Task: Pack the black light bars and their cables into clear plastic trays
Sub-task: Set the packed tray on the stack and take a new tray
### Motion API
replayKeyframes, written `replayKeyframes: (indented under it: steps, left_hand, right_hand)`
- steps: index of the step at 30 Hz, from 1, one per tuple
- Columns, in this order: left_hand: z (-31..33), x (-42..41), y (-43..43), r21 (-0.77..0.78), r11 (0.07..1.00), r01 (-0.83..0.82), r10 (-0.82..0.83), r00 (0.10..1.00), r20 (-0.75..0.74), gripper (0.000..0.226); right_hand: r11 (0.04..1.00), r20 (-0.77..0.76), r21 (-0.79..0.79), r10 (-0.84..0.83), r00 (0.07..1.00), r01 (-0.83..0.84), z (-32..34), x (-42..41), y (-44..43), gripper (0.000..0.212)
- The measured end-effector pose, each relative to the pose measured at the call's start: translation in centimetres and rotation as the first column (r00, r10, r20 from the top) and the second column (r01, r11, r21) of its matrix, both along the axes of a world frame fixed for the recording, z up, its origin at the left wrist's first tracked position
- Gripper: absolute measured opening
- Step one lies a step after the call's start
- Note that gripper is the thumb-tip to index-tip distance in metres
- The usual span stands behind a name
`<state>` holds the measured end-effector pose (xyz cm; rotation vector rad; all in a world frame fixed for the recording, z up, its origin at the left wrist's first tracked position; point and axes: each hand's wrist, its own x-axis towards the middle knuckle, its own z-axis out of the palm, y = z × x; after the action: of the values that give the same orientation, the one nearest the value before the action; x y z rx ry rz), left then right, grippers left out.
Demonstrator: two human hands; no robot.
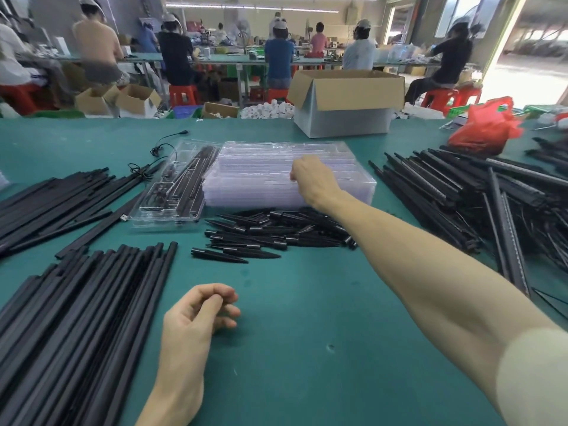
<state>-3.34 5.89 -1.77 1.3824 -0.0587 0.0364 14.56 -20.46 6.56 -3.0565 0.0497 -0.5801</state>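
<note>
Your right hand [310, 176] reaches forward, fingers curled, gripping top of stack of clear trays [261, 179]. Your left hand [196, 312] rests on green table [307, 333], loosely curled, holding nothing. Black light bars [76, 318] just left of it.

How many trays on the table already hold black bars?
1. The filled tray lies left of the stack of clear trays, which the right hand grips on top. The stack looks empty, though its lower trays show poorly.
</note>
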Motion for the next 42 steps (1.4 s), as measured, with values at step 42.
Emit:
replayKeyframes:
  steps: [42]
  left_hand:
    - [0.9, -0.4, -0.3, 0.080, 0.996, 0.028, -0.025, 0.999, -0.041, 0.029]
  right_hand:
    - [0.985, 0.095, 0.172, -0.049, 0.994, 0.032, 1.8, 0.5, 0.3, 0.016]
